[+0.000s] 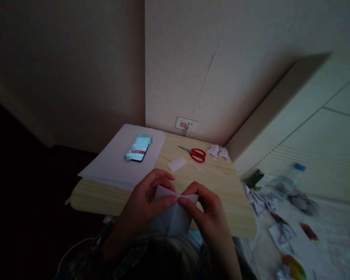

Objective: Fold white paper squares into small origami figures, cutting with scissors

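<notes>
A folded sheet of white paper (175, 217) is held up over the near edge of the small wooden table. My left hand (153, 194) pinches it from the left, thumb at the middle crease. From the right, my right hand (205, 204) grips it with thumb and forefinger close to the same crease. The two thumbs almost meet at the paper's top middle. Beyond the hands lie a small white paper slip (177, 164) and scissors with red handles (197, 155). Folded white paper pieces (218, 152) sit at the table's back right corner.
On the table's (221, 194) left side, a phone (139, 148) with a lit screen rests on a stack of white paper (105, 165). A wall socket (186, 124) holds a plug. To the right are a plastic bottle (290, 179) and scattered folded papers (258, 200).
</notes>
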### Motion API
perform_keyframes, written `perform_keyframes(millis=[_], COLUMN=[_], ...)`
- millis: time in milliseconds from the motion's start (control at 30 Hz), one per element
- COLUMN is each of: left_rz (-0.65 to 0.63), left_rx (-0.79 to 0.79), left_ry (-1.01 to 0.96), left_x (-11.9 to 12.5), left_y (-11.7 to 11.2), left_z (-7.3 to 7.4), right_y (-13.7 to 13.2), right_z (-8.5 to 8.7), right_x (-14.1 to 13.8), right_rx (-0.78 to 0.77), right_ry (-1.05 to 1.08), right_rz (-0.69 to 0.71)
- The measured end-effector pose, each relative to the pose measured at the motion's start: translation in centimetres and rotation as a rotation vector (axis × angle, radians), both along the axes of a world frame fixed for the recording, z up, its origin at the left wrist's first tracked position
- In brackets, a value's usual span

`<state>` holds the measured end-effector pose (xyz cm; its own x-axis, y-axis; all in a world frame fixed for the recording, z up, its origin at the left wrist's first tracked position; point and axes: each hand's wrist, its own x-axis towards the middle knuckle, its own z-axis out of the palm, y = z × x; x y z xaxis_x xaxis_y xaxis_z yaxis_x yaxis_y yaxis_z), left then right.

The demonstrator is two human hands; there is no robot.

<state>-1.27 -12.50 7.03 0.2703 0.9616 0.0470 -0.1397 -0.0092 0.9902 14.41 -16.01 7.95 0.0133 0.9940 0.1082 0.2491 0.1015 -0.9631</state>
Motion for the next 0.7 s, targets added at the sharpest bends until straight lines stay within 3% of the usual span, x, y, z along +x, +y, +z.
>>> perform_keyframes(millis=[167, 267, 367, 533, 600, 700], left_rz=[0.002, -0.020, 0.041, 0.195, 0.212, 0.228], left_rx=[0.028, 0.040, 0.033, -0.006, -0.001, 0.003], left_ry=[0.034, 0.077, 0.121, 0.119, 0.114, 0.106], left_x=[-0.2, 0.0, 0.8, 2.1, 2.2, 2.1], left_y=[-0.1, 0.4, 1.7, 4.3, 4.6, 4.5], left_z=[0.1, -0.6, -2.8, -7.2, -7.9, -8.0], right_y=[0.0, 0.3, 1.8, 5.1, 5.7, 5.7], right_z=[0.1, -0.6, -3.1, -9.1, -10.6, -11.4], right_x=[0.1, 0.4, 0.5, 0.3, 0.3, 0.3], right_rx=[-0.019, -0.033, -0.038, -0.067, -0.069, -0.067], right_ry=[-0.004, 0.000, 0.044, 0.189, 0.212, 0.218], right_rz=[0.002, -0.007, -0.033, -0.109, -0.124, -0.129])
